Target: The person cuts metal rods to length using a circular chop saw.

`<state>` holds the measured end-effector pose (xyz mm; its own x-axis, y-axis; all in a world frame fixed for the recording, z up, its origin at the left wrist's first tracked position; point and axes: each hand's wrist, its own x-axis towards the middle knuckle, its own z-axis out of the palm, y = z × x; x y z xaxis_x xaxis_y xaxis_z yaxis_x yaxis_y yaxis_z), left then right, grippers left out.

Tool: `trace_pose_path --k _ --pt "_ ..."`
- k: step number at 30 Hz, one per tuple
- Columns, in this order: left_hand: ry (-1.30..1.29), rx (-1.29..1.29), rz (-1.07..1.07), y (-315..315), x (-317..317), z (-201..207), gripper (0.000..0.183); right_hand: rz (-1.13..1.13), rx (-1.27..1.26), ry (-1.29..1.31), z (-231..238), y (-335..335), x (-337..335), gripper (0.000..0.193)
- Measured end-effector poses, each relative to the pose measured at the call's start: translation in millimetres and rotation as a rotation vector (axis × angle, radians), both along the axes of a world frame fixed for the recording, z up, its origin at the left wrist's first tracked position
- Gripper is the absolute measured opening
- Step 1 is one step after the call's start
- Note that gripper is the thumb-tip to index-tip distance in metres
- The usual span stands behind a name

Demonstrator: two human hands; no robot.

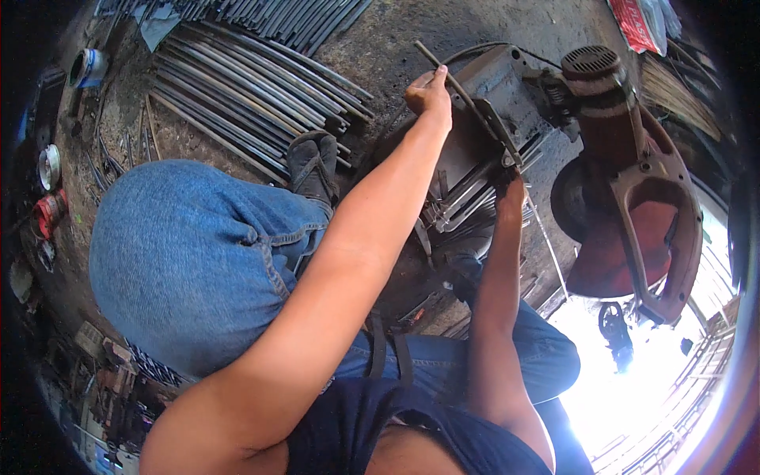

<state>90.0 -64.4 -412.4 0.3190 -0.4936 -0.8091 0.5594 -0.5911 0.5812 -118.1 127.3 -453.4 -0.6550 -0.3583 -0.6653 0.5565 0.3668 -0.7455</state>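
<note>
My left hand (430, 96) is closed around a metal rod (469, 100), its thumb lying along it. The rod slants from beyond that hand down to the right, over the grey metal base (495, 71) of a cut-off saw (598, 127). Near the rod's lower end, beside a clamp-like metal part (511, 158), is my right hand (511, 195). Its fingers are dark, curled and partly hidden, and what they grip I cannot make out. The saw's head stands just right of my right hand, with a dark round disc, a reddish guard and a loop handle (687, 214).
Metal rods (253, 91) lie in a row on the floor at the far left, with another pile (293, 20) behind. Short rod pieces (471, 202) lie between my feet. A dark cable (475, 49) curves behind the base. A bundle of straw-like bristles (673, 95) lies far right.
</note>
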Motion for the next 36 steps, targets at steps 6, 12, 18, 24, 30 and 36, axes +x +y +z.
trace_pose_path --k 6,12,18,24,30,36 --pt "0.138 -0.106 -0.013 0 -2 -16 0.032 -0.122 0.062 0.068 -12 33 -1 0.032" --pt "0.248 0.039 -0.239 -13 8 -31 0.037 1.453 0.449 0.702 106 76 29 0.041" --pt "0.278 -0.041 -0.320 -21 15 -27 0.030 1.624 0.855 0.612 278 135 -51 0.038" --pt "0.249 -0.103 -0.511 -28 27 -26 0.039 1.213 0.832 0.731 328 198 -140 0.040" --pt "0.200 -0.077 -0.549 -46 36 -39 0.039 0.677 0.383 0.918 257 239 -148 0.038" --pt "0.241 -0.020 -0.563 -54 50 -49 0.031 -0.226 0.290 0.458 169 364 -69 0.027"
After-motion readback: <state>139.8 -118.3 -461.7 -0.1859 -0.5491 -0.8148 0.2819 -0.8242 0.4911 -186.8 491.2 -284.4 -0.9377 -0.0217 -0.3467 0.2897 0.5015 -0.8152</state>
